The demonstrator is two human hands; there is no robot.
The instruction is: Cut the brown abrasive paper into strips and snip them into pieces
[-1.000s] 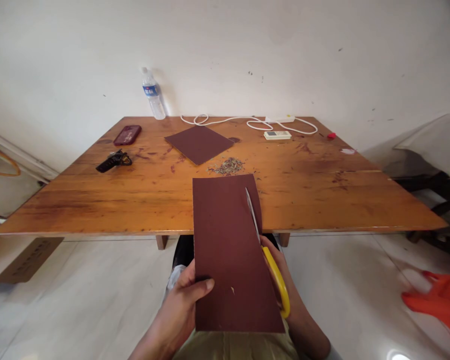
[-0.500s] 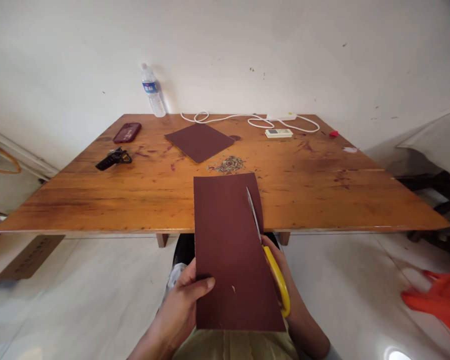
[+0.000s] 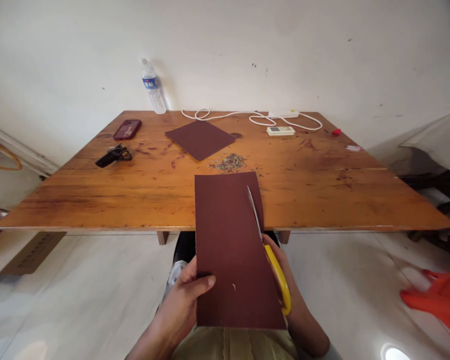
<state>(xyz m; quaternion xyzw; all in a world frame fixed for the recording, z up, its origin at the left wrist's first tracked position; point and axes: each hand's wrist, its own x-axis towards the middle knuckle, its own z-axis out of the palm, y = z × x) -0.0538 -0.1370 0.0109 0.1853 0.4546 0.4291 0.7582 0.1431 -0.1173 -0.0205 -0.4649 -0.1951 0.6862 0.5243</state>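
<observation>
A dark red-brown sheet [image 3: 228, 240], like sandpaper or card, is held upright over my lap. My left hand [image 3: 185, 295] grips its left edge, thumb on the face and fingers behind. Along the right side, my right hand [image 3: 281, 260] holds scissors with a yellow handle [image 3: 277, 277]. One blade [image 3: 253, 210] lies across the front of the sheet near its right edge; the other blade is hidden behind. A tiny pale scrap [image 3: 234, 287] rests on the sheet's lower part. The fingers of my right hand are partly hidden by the sheet and the handle.
On the wooden table [image 3: 116, 200] lie another dark red sheet [image 3: 200, 140], a heap of small clippings [image 3: 230, 162], a phone [image 3: 127, 129], keys [image 3: 114, 156], a remote [image 3: 281, 131] and a white power strip [image 3: 284, 114]. A water bottle [image 3: 153, 87] stands at the back. An orange bag [image 3: 435, 300] is at right.
The view has shifted slightly, so the table and its things sit a little higher in the picture. Both hands, the sheet and the scissors keep nearly the same pose.
</observation>
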